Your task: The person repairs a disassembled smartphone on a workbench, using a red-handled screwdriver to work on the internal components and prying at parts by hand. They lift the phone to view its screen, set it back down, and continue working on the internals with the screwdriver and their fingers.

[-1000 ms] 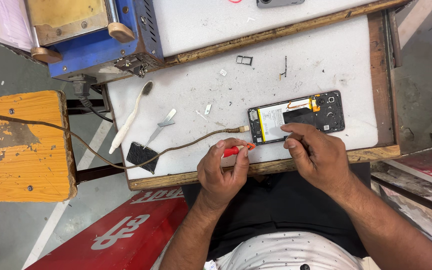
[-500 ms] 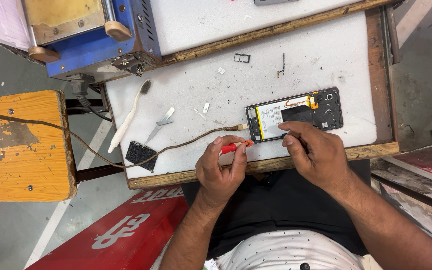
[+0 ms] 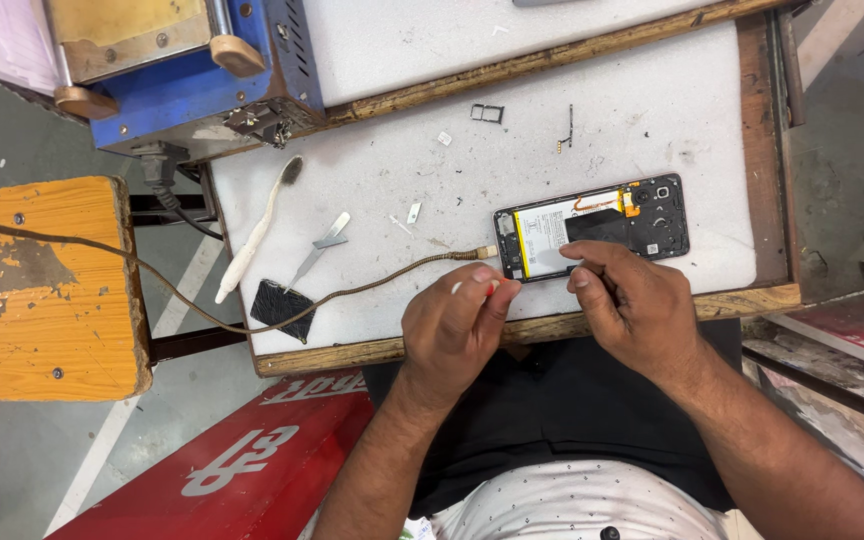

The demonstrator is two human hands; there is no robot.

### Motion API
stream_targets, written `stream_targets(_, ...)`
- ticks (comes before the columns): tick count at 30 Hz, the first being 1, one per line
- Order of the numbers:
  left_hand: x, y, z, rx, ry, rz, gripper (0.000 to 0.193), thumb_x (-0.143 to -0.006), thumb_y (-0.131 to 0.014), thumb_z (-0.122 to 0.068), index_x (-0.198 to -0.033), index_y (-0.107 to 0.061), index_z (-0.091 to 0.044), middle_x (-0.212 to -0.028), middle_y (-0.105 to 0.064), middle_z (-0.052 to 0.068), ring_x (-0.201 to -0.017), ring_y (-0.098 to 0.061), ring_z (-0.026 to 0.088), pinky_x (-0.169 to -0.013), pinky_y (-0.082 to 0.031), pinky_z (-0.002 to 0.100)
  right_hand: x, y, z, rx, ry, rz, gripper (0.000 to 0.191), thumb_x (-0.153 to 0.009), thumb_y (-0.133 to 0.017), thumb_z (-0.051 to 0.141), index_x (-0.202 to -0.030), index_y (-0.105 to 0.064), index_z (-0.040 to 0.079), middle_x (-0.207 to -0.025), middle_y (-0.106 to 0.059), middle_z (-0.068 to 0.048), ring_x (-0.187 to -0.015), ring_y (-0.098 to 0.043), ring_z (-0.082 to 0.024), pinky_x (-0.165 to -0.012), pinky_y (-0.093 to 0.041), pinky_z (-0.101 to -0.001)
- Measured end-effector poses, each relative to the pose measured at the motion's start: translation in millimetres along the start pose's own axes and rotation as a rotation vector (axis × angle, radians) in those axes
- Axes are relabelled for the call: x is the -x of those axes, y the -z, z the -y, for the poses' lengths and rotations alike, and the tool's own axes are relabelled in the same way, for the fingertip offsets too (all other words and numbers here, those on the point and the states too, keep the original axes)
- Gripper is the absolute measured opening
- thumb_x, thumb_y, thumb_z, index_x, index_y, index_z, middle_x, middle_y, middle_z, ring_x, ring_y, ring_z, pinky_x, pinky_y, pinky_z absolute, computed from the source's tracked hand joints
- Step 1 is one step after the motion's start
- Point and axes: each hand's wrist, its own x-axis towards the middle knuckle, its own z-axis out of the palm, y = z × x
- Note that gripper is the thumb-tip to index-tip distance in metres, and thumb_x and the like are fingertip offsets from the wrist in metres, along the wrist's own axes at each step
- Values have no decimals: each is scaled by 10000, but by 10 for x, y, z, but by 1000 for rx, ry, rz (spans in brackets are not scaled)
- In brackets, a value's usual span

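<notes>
An opened phone [image 3: 592, 227] with its back cover off lies on the white worktop [image 3: 512, 170], showing its battery and circuit boards. A braided cable [image 3: 372, 285] is plugged into its left end. My left hand [image 3: 449, 330] pinches a small red-handled tool [image 3: 492, 287] just below the phone's left end. My right hand [image 3: 634, 305] rests at the phone's near edge, fingertips touching the frame near the middle.
On the worktop lie a toothbrush [image 3: 255, 230], metal tweezers [image 3: 320, 246], a black pad [image 3: 281, 305], a SIM tray [image 3: 487, 113] and a small flex part [image 3: 567, 128]. A blue machine [image 3: 182, 70] stands at the back left. An orange stool [image 3: 40, 288] sits left of the bench.
My left hand has turned slightly, hiding more of the red tool. Both hands stay at the phone's near edge.
</notes>
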Motion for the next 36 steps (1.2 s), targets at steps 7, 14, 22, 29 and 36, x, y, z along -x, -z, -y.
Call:
stream_targets(7,45,-37,-8,-8,17,-51,552,-1009,-785,-115,-1401,-397,-90,-969,-708,100,-882,-764,200,-687,-654,283,16,0,-12,-5,-1,-2,218,-1015,-657,156,-1185,-687,23,-743,-715,-34,-577,-657,-65,-446,-504,-220)
stream_targets(14,-80,102,-98,49,-81,149,508,-999,-704,15,-1389,-435,-167,-1091,-705,150,-949,-754,267,-765,-659,358,5,8,14,-32,9,-3,211,-1012,-661,123,-1203,-671,35,-786,-725,-38,-626,-681,-70,-485,-528,-211)
stream_targets(22,2,68,-38,131,-30,78,579,-1019,-709,44,-1426,-348,-153,-1101,-688,159,-973,-761,255,-762,-677,340,0,12,36,-45,-12,-4,229,-992,-686,130,-1200,-677,33,-734,-702,-26,-568,-642,-61,-457,-496,-219)
stream_targets(29,134,-7,33,106,-14,22,570,-1027,-702,32,-1433,-334,-125,-1099,-693,175,-988,-770,245,-773,-692,314,-8,4,15,-17,4,-1,215,-999,-680,143,-1184,-685,33,-702,-681,-16,-535,-608,-52,-422,-465,-215)
stream_targets(36,66,34,-11,136,-19,95,593,-1038,-677,44,-1455,-321,-182,-1157,-678,175,-1048,-756,271,-827,-684,353,-4,7,20,-24,4,-1,220,-1000,-682,150,-1189,-682,37,-693,-675,-16,-532,-604,-55,-423,-466,-222)
